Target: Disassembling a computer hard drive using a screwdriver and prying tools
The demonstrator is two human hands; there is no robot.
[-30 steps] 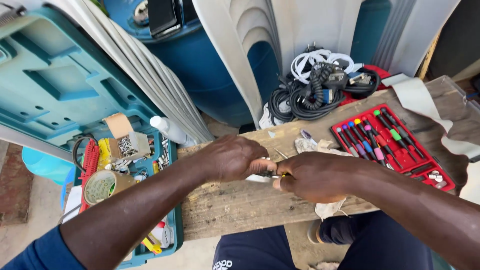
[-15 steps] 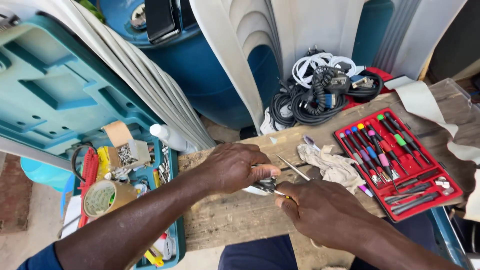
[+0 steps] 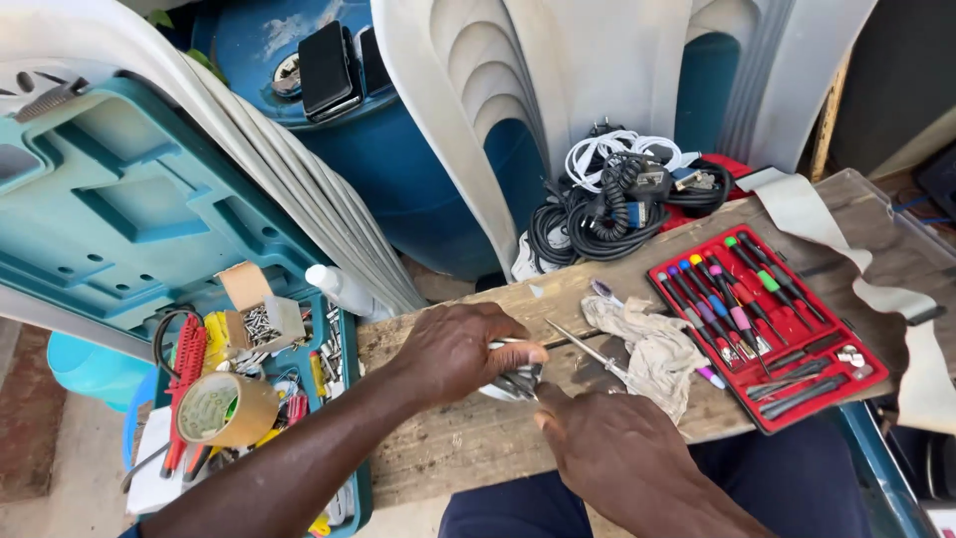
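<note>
A small white and metal part (image 3: 506,382) lay on the counter (image 3: 468,438), near its middle, pinned under the left hand (image 3: 460,349), whose fingers were curled shut over it. What kind of part it was could not be told; most of it was hidden. The right hand (image 3: 612,453) was closed, knuckles up, its fingertips meeting the part at its near edge. Whether it held a tool could not be seen.

The work appeared to be mid-way: the part was held and being worked, not set aside.

Just right of the hands lay a thin metal probe (image 3: 588,351) and a crumpled rag (image 3: 652,349). Further right sat a red screwdriver set (image 3: 762,329), open, most slots filled. A teal toolbox (image 3: 149,229) stood open at left.
</note>
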